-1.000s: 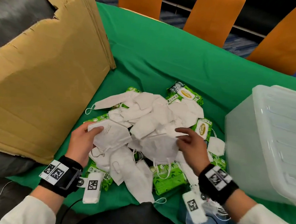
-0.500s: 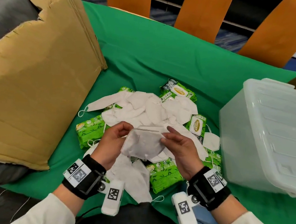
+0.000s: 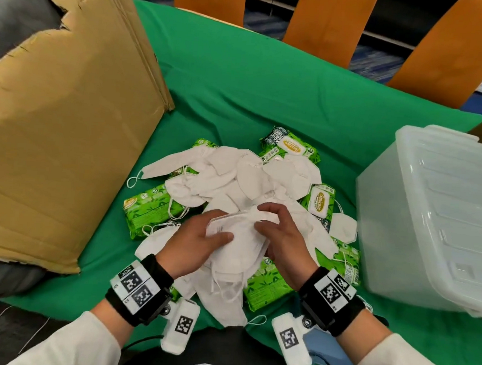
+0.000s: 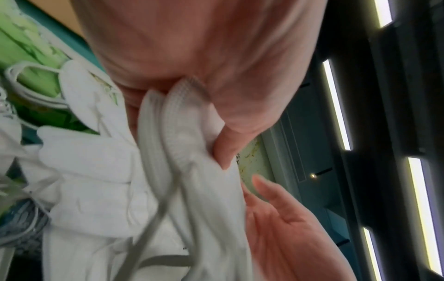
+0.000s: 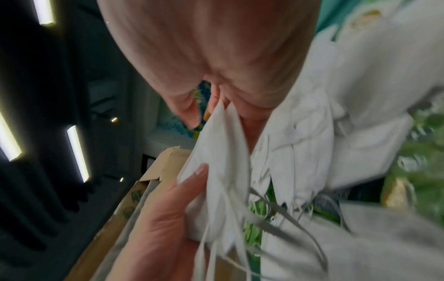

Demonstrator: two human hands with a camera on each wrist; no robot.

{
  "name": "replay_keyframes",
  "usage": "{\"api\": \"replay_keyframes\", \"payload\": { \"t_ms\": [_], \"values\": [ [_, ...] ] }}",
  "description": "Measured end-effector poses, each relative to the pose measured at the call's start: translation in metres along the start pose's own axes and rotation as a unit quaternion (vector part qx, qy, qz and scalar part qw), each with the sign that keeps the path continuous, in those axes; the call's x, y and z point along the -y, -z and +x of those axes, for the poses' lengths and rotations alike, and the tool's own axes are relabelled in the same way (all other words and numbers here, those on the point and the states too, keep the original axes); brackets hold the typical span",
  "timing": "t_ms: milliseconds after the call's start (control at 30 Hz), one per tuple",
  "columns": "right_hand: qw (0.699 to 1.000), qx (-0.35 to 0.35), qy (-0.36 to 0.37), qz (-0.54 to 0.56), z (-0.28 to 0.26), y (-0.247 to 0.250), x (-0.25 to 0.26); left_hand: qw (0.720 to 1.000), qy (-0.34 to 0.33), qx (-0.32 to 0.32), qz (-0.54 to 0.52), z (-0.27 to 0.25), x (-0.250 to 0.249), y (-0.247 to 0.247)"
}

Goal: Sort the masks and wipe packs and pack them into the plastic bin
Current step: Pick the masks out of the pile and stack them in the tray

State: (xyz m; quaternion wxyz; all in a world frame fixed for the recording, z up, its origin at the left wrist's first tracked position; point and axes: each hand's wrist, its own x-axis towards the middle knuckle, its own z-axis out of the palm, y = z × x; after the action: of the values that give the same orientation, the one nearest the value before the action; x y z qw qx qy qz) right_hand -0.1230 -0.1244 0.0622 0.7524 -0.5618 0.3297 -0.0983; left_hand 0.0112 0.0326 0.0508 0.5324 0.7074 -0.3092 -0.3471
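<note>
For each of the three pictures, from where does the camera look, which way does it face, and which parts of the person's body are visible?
Head: above the table, facing forward and down at the mask pile; both hands, wristbands and sleeves show.
Left wrist: looks along the left hand, which grips the held masks; the right hand's palm shows too.
Right wrist: looks along the right hand; the left hand's fingers show.
Shared: both wrist views show the held masks between both hands.
</note>
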Motion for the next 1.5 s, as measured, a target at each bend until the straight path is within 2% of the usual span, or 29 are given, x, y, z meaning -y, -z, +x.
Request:
{"api": "replay_keyframes", "payload": {
  "t_ms": [100,200,333,400,567,667,733,800,867,967,1033,1100,1167,1233,1267,1333,1433,1500],
  "values": [
    [0.996,0.011,-0.06,0.064,-0.001,-0.007,-0.008,0.992,0.026,-0.087,-0.09,0.001,0.007,-0.008],
    [0.991,-0.002,-0.086,0.099,0.0,-0.007,-0.012,0.978,0.044,-0.135,-0.155,-0.003,0.01,-0.018],
    [0.991,0.025,-0.128,0.027,-0.005,-0.003,-0.018,0.945,0.078,-0.183,-0.261,0.0,0.013,-0.022],
    [0.989,0.048,-0.14,-0.01,-0.007,-0.001,-0.026,0.944,0.092,-0.165,-0.269,0.001,0.014,-0.023],
    [0.99,0.069,-0.095,-0.078,-0.014,0.014,-0.033,0.966,0.099,-0.051,-0.234,0.004,0.013,-0.016],
    [0.982,0.102,-0.122,-0.104,-0.022,0.028,-0.031,0.983,0.077,0.013,-0.164,0.008,0.013,-0.012],
    [0.977,0.095,-0.144,-0.125,-0.026,0.042,-0.031,0.989,0.065,0.021,-0.132,0.009,0.018,-0.01],
    [0.98,0.073,-0.169,-0.073,-0.03,0.057,-0.028,0.99,0.059,0.019,-0.124,0.008,0.025,-0.01],
    [0.984,0.036,-0.158,0.07,-0.034,0.068,-0.025,0.989,0.063,0.025,-0.134,0.005,0.028,-0.013],
    [0.966,0.0,-0.093,0.24,-0.045,0.072,-0.019,0.989,0.056,0.052,-0.13,-0.003,0.027,-0.029],
    [0.954,-0.031,-0.111,0.278,-0.05,0.071,-0.017,0.991,0.032,0.069,-0.111,-0.003,0.017,-0.043],
    [0.967,-0.057,-0.127,0.215,-0.051,0.071,-0.014,0.992,0.011,0.082,-0.093,0.003,0.006,-0.052],
    [0.99,-0.059,-0.102,0.073,-0.054,0.081,-0.014,0.992,-0.011,0.105,-0.074,0.007,-0.004,-0.063],
    [0.994,-0.049,-0.078,-0.066,-0.057,0.091,-0.01,0.991,-0.021,0.118,-0.06,0.009,-0.015,-0.078],
    [0.991,-0.053,-0.072,-0.097,-0.058,0.097,-0.009,0.991,-0.023,0.12,-0.054,0.01,-0.02,-0.085],
    [0.991,-0.065,-0.053,-0.101,-0.065,0.11,-0.005,0.992,-0.042,0.113,-0.024,0.011,-0.03,-0.102],
    [0.992,-0.062,-0.025,-0.111,-0.08,0.127,0.002,0.987,-0.101,0.101,0.075,0.013,-0.044,-0.122],
    [0.99,-0.06,-0.019,-0.123,-0.089,0.143,0.001,0.978,-0.127,0.118,0.112,0.014,-0.052,-0.135]
  ]
}}
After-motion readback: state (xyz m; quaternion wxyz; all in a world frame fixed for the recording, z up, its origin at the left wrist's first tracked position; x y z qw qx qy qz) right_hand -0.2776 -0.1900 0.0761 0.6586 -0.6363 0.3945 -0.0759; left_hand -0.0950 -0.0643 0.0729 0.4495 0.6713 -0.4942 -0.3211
